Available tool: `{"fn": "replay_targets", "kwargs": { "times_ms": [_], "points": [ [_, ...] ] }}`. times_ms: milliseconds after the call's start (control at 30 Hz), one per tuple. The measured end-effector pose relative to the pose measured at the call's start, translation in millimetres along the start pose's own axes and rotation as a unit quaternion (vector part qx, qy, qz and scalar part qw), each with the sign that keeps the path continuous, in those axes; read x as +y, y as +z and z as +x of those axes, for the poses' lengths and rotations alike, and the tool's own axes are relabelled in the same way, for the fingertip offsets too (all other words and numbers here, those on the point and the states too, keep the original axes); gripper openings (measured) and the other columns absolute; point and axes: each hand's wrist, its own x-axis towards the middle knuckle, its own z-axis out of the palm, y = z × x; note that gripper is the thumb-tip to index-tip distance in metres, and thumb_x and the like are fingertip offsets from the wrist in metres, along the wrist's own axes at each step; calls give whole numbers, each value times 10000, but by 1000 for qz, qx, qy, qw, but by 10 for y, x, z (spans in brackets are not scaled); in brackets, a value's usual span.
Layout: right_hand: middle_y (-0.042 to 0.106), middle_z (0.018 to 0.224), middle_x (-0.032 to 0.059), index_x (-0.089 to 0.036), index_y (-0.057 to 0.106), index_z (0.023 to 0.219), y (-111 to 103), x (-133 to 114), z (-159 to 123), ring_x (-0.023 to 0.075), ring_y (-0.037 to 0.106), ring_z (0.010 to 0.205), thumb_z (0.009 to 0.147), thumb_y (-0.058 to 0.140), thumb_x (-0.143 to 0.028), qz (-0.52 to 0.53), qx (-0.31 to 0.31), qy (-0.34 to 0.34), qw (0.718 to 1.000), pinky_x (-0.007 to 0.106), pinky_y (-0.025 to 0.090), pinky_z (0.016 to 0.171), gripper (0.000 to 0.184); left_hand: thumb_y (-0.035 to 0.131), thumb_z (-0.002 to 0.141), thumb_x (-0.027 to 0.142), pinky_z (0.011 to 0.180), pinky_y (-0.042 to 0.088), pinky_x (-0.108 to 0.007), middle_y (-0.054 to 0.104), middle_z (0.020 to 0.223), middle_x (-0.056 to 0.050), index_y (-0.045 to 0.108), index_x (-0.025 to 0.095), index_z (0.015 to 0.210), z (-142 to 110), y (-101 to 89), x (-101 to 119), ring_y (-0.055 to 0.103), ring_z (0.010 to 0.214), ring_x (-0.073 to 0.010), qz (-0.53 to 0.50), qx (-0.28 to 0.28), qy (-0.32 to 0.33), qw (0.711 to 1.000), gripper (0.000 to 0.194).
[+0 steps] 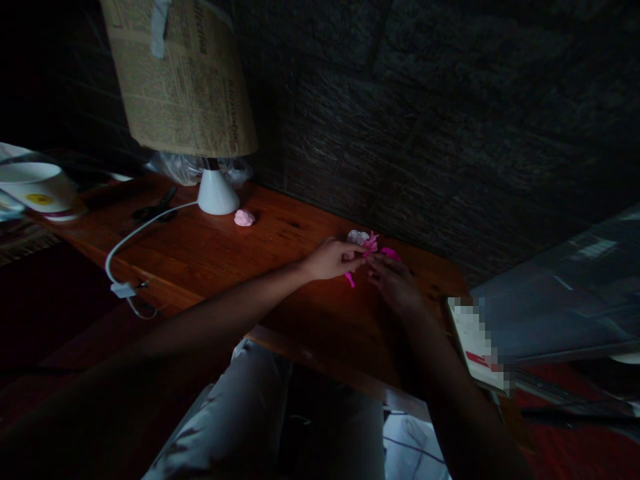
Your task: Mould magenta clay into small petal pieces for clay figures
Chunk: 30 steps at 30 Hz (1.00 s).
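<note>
Our bare forearms (223, 317) reach over the reddish-brown wooden counter (300, 327), where our left hand (331, 259) and right hand (395, 283) pinch a small, ragged, pink clay-like piece (371, 243) between them. If we press or pull too strongly, its thin parts could tear or flatten.

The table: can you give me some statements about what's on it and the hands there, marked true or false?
1. The lamp stands on the table. True.
2. The hands are far apart. False: the left hand and right hand are close together, at a pink piece.
3. A pale lump lies near the lamp. True.
4. The cup is right of the lamp. False: the cup is left of it.
</note>
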Motion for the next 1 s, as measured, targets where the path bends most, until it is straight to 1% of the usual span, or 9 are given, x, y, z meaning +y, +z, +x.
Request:
{"fn": "replay_targets", "kwargs": {
  "times_ms": [100,200,300,400,500,733,900,1000],
  "points": [
    [684,727,-13,-232,732,763,-14,41,38,103,558,625,532,899,-461,-10,13,-26,1000,230,437,563,366,623,900,294,530,354,-175,638,562,27,731,133,1130,-4,3,-3,510,492,-74,16,-4,1,1000,301],
    [677,722,-9,-234,715,751,-23,73,68,117,555,632,565,872,-467,-8,26,-60,998,241,429,562,337,631,900,319,534,352,-175,650,577,18,740,135,1103,-4,6,-17,519,502,-74,20,0,-4,1000,295],
    [621,652,-24,-227,686,700,-23,78,76,110,514,595,563,869,-480,-16,37,-86,995,237,405,541,341,629,901,310,555,372,-172,671,609,11,738,133,1112,-1,3,-20,538,520,-74,17,2,-10,1000,296],
    [542,577,-43,-216,657,644,-20,62,68,93,449,538,552,870,-497,-32,54,-98,993,232,368,507,364,633,895,288,573,391,-173,678,618,11,729,125,1136,2,-6,-8,548,530,-74,11,5,-16,1000,307],
    [528,566,-45,-206,637,612,-17,42,55,83,422,516,559,857,-513,-52,66,-113,990,235,350,497,382,635,891,268,582,400,-177,682,620,8,722,118,1150,4,-9,2,550,532,-74,8,10,-14,1000,312],
    [516,544,-42,-215,653,678,0,20,25,100,412,506,623,803,-542,-86,111,-139,980,249,328,478,364,635,894,284,572,406,-179,695,631,5,731,136,1113,1,9,2,566,540,-78,11,41,-8,999,281],
    [583,619,-14,-212,685,688,25,-2,2,116,471,563,636,813,-553,-102,63,-155,981,262,386,527,369,633,893,251,572,419,-180,715,652,-9,725,127,1116,0,6,5,589,549,-83,-8,41,-11,999,271],
    [592,618,-12,-217,694,681,32,3,5,120,476,562,642,816,-555,-103,57,-156,981,271,391,533,361,639,891,248,560,423,-175,717,661,-12,722,128,1112,4,11,1,590,548,-81,-40,41,-24,998,264]
  ]
}}
